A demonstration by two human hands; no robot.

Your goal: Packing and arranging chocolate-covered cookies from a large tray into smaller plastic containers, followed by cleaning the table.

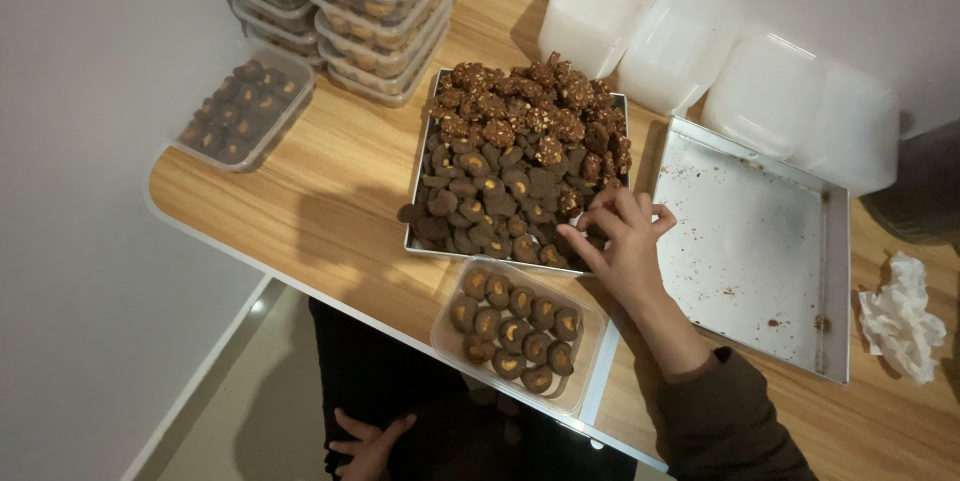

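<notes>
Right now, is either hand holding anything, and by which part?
The right hand pinches at cookies on the tray; the fingertips hide any grip. The left hand rests in the lap, holding nothing.

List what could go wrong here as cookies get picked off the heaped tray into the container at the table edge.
1. The container overhangs the table edge; a nudge could tip it to the floor.
2. The cookies are heaped above the tray rim, so the right hand picking at the pile may send some sliding off.
3. The left hand rests below the table, so nothing steadies the container.
</notes>
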